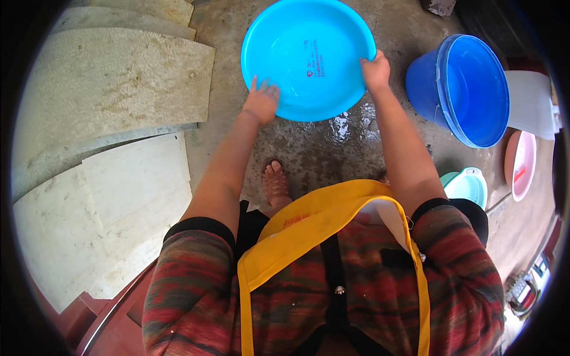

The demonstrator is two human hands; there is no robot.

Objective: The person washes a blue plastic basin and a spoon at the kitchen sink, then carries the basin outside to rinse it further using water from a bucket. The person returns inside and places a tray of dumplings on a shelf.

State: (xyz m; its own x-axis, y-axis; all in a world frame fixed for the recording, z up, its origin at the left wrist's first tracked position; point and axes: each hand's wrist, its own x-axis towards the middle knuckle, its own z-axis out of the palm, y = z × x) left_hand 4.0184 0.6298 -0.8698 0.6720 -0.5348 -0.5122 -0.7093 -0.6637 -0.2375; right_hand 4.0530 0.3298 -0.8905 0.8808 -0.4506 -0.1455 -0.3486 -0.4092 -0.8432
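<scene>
A round, bright blue plastic basin bearing red printed writing is in front of me, its inside facing up. My right hand grips its right rim, with the thumb inside the wall. At the near left rim, my left hand has its fingers apart and reaching over the edge; those fingers are blurred. A yellow apron hangs loose from my front and hides part of the floor below. One sandalled foot shows beneath the basin, and only a sliver of the other is visible.
Wet concrete floor glistens under the basin. To the right stand a deep blue bucket, a mint-green basin and a pink basin with a red item inside. Large pale stained sheets are along the left.
</scene>
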